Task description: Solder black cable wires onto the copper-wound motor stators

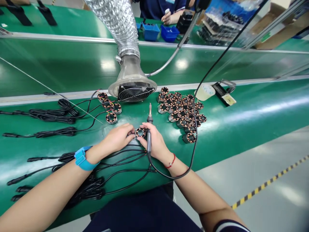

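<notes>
A small round motor stator with copper windings (140, 132) lies on the green bench between my hands. My left hand (118, 138), with a blue wrist strap, pinches at the stator's left side, fingers closed on it or its wire. My right hand (155, 141) holds the stator's right edge with its fingertips. It also grips a soldering iron (149, 129), whose tip points up and away. The iron's black cord (193, 151) loops off to the right.
A fume extractor fan (132, 91) on a silver duct stands just beyond. Several stators (182, 111) are piled to the right, and three wired ones (109, 108) at the left. Black cable bundles (55, 114) lie left. A white cup (205, 91) and an iron stand (225, 93) sit right. Another person (169, 13) works opposite.
</notes>
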`<act>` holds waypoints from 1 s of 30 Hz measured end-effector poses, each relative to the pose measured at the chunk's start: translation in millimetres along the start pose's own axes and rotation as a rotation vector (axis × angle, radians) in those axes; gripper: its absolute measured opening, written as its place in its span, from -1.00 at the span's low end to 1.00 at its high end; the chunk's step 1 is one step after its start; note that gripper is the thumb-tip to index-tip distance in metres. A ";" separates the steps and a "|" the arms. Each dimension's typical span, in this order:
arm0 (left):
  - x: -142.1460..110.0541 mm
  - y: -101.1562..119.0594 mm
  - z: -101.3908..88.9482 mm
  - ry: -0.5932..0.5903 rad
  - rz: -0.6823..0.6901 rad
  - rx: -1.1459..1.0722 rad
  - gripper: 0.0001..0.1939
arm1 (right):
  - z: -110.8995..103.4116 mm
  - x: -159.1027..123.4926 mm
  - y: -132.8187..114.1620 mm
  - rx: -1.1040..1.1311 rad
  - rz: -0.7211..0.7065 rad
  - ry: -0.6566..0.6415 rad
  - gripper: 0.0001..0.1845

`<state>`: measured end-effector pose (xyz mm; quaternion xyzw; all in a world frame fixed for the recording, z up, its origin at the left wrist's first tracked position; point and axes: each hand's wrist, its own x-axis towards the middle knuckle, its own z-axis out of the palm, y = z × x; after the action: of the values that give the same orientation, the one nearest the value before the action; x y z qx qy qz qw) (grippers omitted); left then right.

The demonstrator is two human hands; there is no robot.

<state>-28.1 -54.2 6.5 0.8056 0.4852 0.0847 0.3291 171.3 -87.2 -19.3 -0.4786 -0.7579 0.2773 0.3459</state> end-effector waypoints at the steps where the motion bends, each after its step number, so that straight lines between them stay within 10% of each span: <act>1: 0.0 -1.8 -2.3 -0.013 -0.002 -0.038 -0.80 | 1.0 1.0 -0.3 -0.013 -0.004 0.005 -0.42; 13: 0.8 5.7 -8.8 -0.166 -0.294 -0.926 -0.67 | -2.3 1.9 -2.2 -0.076 -0.077 -0.052 -0.42; 19: -0.3 7.1 -2.5 -0.033 -0.163 -0.712 -0.67 | -11.4 3.4 3.1 -0.037 -0.059 -0.041 -0.39; 25: -11.3 10.4 1.3 -0.217 0.044 0.005 -0.83 | -21.7 1.0 11.8 0.110 -0.017 -0.008 -0.25; 30: -12.4 15.1 -2.0 -0.215 0.035 -0.062 -0.87 | -28.6 1.0 1.6 0.163 0.013 0.155 -0.41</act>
<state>-24.5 -68.4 19.6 0.8078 0.4303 0.0183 0.4024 194.5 -83.1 -2.9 -0.4741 -0.7006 0.3022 0.4393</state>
